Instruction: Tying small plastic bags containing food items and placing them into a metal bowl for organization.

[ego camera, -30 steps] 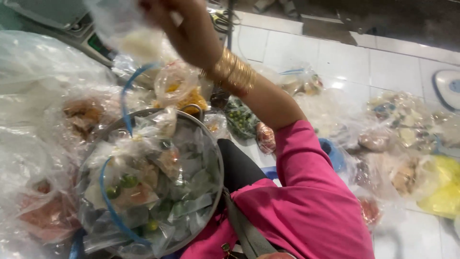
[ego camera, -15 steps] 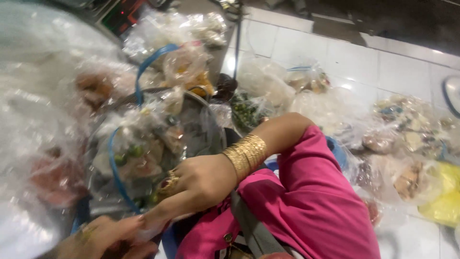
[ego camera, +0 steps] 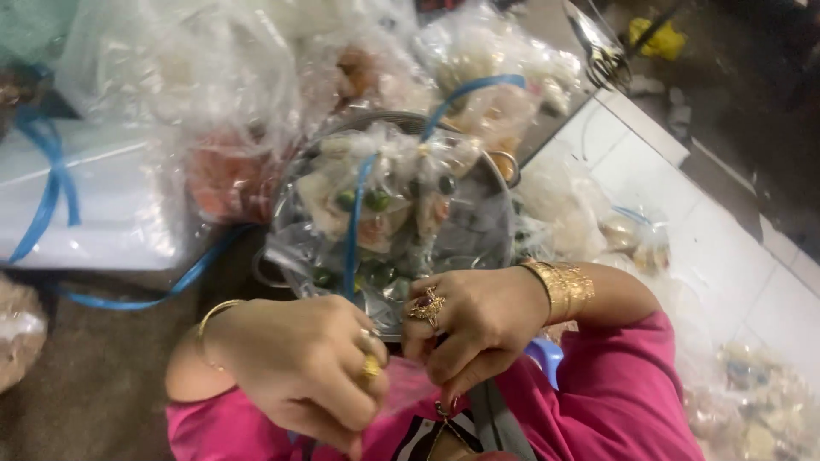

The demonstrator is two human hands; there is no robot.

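Where hands [ego camera: 299, 367] meet: bag [ego camera: 410, 388] (crumpled, axis unclear)

Left hand [ego camera: 303, 367]: fingers curled inward, thumb and forefinger pinched together, ring on one finger, thin bangle at the wrist. Right hand [ego camera: 474, 320]: fingers bent downward, fingertips close to the left hand, ornate ring, broad gold bangle. Both forearms in pink sleeves, drawn close to the torso.

Clear food bags [ego camera: 389, 201] (blue-tied) heaped in a round metal pan [ego camera: 491, 230].
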